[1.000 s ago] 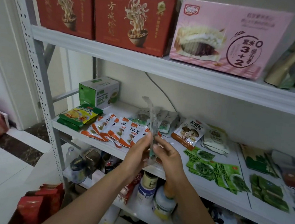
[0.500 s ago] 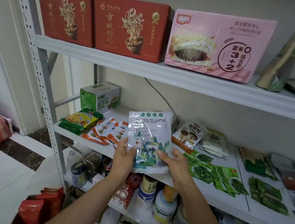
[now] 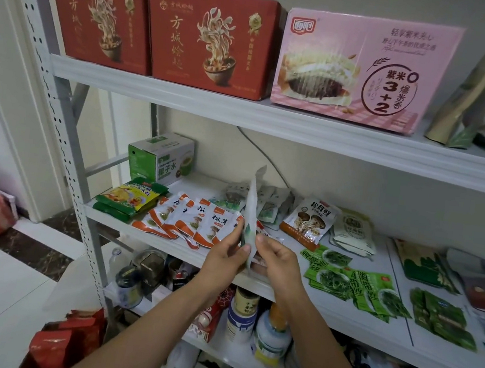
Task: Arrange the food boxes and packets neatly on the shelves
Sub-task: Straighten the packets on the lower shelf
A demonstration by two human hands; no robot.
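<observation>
We are pinching a white packet [image 3: 252, 209] between both hands. The left hand [image 3: 227, 256] is gripping its lower end from one side, and the right hand [image 3: 280, 264] is curling thumb and fingers round it from the other. The packet is standing upright and edge-on to us, so we are not making out its print. It is hanging just above the front edge of the middle shelf [image 3: 335, 311], over the end of a row of orange-and-white packets [image 3: 198, 218].

We are judging that we are partway through sorting the loose packets, holding this one up for a look before placing it. The next move is calling for us to find its match, perhaps the pale packets [image 3: 274, 201] lying toward the back edge. Then we are laying it flat and square with them, without dragging the overlapped row beneath.

The orange-and-white packets are showing 松茸. The brown mushroom packet [image 3: 309, 221] beside them is reading 松茸鲜, and the green packets [image 3: 356, 284] near the front edge are showing 海带. The green box [image 3: 162, 159] at the back left corner is reading 椰子水. On the top shelf [image 3: 242, 117], two red boxes [image 3: 209, 41] are reading 方城烩面, and the pink box [image 3: 363, 70] is showing 紫米 and 3+2.
</observation>
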